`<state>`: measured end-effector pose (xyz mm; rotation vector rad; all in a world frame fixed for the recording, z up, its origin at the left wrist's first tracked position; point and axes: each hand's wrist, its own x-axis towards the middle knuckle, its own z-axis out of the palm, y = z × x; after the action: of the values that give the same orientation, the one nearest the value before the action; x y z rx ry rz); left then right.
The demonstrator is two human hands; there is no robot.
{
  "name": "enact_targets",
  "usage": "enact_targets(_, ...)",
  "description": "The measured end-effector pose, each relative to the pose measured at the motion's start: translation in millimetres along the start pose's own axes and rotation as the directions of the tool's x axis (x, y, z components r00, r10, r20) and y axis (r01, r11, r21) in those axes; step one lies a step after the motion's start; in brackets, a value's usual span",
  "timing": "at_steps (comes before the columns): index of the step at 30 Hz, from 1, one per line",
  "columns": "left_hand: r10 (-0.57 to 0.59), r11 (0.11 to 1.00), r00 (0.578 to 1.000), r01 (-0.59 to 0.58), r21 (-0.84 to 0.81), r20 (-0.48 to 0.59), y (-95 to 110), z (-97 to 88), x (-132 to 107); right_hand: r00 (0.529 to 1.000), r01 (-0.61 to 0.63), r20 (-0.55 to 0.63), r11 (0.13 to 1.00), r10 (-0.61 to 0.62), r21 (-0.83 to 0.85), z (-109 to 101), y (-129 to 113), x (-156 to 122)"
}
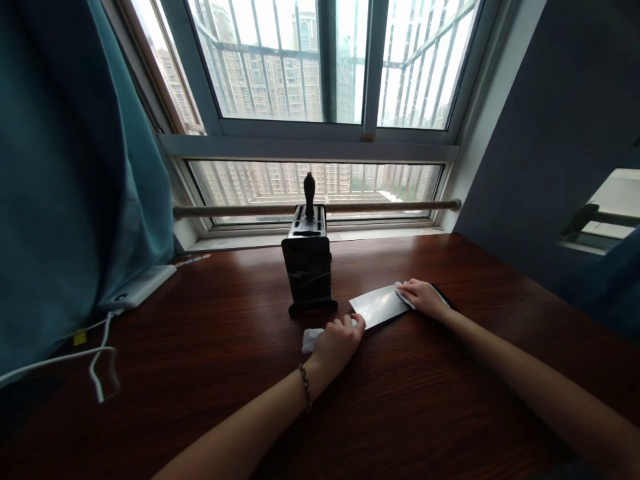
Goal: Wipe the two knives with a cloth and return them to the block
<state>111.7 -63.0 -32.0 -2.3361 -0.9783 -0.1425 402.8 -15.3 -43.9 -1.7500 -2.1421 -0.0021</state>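
Note:
A kitchen knife with a wide, shiny blade [379,307] lies on the brown table, its dark handle [443,295] pointing right. My right hand [424,298] is closed on a white tissue [404,294] and presses it against the blade near the handle end. At the blade's left end, my left hand [338,341] has its fingers curled round another white tissue [311,340], which sticks out on the wrist side. Its fingertips are at the blade edge, though I cannot tell how firmly they touch it.
Behind the knife stands a black knife block [309,272] with one dark handle [309,193] rising from its top. A white power strip [141,288] and white cable [97,360] lie at the left beside a blue curtain [145,193]. A window with a rail [380,207] borders the table's back.

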Motion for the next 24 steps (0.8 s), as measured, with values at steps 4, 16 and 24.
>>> enact_targets(4,0.001,1.0,1.0,-0.001,-0.015,0.001,-0.4,-2.9,0.6,0.99,0.135,0.025,0.984,-0.139,0.118,0.1,-52.5,-17.0)
enact_targets(16,0.025,1.0,0.999,-0.025,-0.007,0.024,-1.0,-5.2,2.4,0.963,0.263,0.047,0.962,-0.267,0.075,-7.5,-105.9,-36.2)
enact_targets(24,0.023,1.0,0.999,-0.023,-0.004,0.042,-1.4,-4.7,3.0,0.998,0.061,0.012,0.985,-0.06,-0.163,-11.2,-34.0,-36.3)
